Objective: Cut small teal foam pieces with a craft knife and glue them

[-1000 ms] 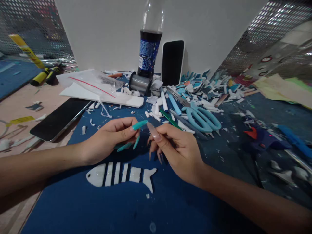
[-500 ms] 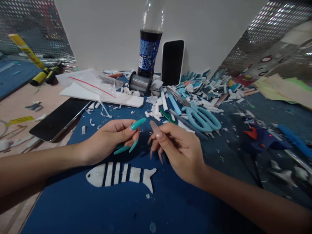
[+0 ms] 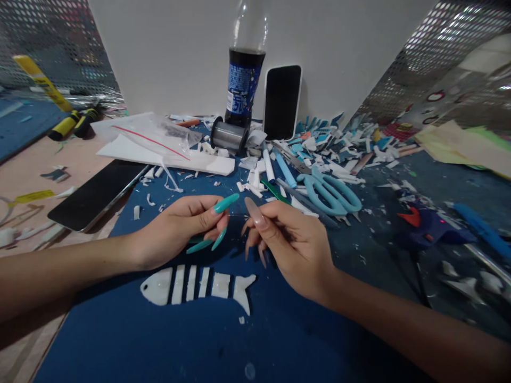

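Note:
My left hand (image 3: 189,226), with long teal nails, has its thumb and forefinger pinched together. Facing it across a small gap, my right hand (image 3: 293,242), with long pinkish nails, is pinched in the same way. Whatever the fingertips hold is too thin to make out; a faint line seems to run between them. Just below my hands a white fish shape lies flat on the blue mat (image 3: 191,351), cut into separate pieces: a head (image 3: 158,287) with a dark eye hole, several body strips (image 3: 191,283), and a tail (image 3: 243,292).
Behind my hands stand a spool of clear line (image 3: 229,135), a dark drink bottle (image 3: 244,80) and an upright phone (image 3: 282,103). Scissors (image 3: 331,194) lie among white and blue scraps. Another phone (image 3: 99,194) rests at left, a glue gun (image 3: 435,229) at right.

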Motion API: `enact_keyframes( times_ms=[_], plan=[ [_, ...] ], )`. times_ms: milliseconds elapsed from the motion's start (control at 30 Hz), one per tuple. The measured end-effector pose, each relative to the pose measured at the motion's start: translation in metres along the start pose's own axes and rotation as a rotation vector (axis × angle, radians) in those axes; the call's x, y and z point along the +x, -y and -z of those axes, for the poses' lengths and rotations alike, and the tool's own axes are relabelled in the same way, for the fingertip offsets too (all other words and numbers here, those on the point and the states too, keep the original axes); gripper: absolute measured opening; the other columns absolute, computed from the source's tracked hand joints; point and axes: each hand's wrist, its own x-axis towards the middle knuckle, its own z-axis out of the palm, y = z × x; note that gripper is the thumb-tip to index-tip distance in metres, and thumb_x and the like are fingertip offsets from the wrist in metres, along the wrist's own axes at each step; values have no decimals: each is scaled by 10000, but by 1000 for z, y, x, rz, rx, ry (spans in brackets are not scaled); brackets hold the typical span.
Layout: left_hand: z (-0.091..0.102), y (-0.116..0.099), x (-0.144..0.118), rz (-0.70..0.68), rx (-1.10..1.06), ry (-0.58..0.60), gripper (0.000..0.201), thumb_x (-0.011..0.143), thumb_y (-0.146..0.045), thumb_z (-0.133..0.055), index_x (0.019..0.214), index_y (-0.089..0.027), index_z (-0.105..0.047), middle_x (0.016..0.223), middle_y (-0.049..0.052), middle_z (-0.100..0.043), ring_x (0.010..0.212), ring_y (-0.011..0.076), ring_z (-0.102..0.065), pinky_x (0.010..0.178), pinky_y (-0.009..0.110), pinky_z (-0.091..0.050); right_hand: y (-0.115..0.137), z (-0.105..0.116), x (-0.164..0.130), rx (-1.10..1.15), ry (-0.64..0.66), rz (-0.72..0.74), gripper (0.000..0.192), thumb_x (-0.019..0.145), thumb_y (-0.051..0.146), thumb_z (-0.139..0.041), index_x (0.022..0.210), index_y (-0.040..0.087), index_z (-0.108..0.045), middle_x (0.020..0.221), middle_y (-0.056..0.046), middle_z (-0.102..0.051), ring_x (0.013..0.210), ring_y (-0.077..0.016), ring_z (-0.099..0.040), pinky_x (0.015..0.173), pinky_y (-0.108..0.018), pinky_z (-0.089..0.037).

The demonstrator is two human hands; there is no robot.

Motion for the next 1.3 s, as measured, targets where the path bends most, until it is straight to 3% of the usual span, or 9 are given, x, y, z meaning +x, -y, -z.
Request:
enact_keyframes(
  times_ms=[1300],
  plan=[
    [0, 1, 0, -5, 90, -63, 221, 879, -274, -491, 711, -133, -515, 582, -43, -418, 494, 50, -322, 464, 179, -254, 3, 0, 3, -31, 7, 44, 253, 918, 157, -464, 674, 157, -528, 530, 33, -559, 417, -33, -519, 425, -134, -412]
  ],
)
